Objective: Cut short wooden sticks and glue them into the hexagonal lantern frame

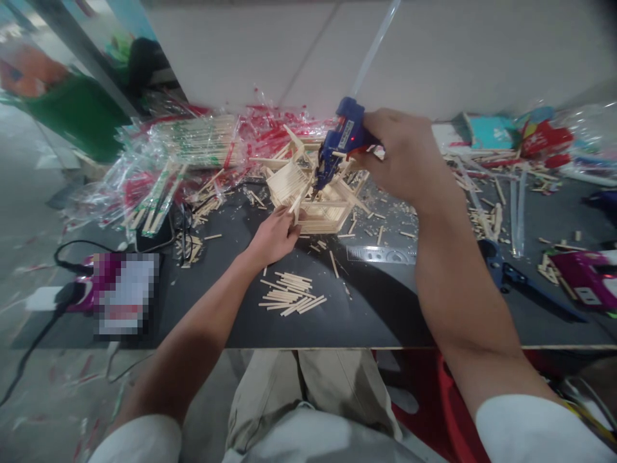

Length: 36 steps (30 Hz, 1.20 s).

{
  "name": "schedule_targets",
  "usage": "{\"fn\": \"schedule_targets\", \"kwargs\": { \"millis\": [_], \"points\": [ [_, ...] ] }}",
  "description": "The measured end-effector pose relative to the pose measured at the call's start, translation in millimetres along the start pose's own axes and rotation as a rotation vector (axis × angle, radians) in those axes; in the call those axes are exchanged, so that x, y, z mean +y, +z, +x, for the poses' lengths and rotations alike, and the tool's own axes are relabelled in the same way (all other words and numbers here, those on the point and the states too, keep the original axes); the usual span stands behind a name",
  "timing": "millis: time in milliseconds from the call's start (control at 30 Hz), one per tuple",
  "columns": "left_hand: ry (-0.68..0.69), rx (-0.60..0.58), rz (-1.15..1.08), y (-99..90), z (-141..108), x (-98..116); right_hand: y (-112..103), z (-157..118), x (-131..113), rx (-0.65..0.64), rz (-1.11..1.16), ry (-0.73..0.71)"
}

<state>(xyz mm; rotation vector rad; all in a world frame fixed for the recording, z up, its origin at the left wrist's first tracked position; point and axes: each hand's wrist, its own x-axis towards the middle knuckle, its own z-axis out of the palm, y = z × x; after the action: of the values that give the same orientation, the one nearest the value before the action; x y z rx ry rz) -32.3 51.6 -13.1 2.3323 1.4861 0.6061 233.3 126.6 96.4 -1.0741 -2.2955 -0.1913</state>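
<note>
A small model made of wooden sticks (322, 225) sits at the middle of the dark table. My left hand (276, 236) is closed at its near left edge, fingers pinching the sticks there. In my right hand (402, 154) is a blue hot glue gun (346, 132), its nozzle pointing down into the model. A long clear glue stick (376, 48) juts up from the gun's back. Whether the nozzle touches the wood I cannot tell. Several short cut sticks (292, 294) lie in a loose pile nearer to me.
A clear ruler (380, 254) lies right of the model; blue-handled cutters (525, 283) are further right. Bundled sticks in plastic wrap (197, 141) fill the back left. A phone (128, 292) and purple power strip (89, 283) with cables are at left. Wood scraps litter the table (380, 321).
</note>
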Motion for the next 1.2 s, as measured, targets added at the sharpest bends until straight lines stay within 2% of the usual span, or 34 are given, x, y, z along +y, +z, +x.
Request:
{"fn": "schedule_targets", "kwargs": {
  "millis": [267, 600, 1200],
  "points": [
    [0.016, 0.007, -0.014, 0.6, 0, 0, -13, 0, -8, 0.206, -0.064, 0.103],
    [0.004, 0.000, 0.008, 0.0, 0, 1, -16, 0, -12, 0.066, -0.068, 0.154],
    [-0.004, -0.024, 0.039, -1.7, 0, 2, -26, 1, -24, -0.034, -0.053, 0.212]
  ]
}}
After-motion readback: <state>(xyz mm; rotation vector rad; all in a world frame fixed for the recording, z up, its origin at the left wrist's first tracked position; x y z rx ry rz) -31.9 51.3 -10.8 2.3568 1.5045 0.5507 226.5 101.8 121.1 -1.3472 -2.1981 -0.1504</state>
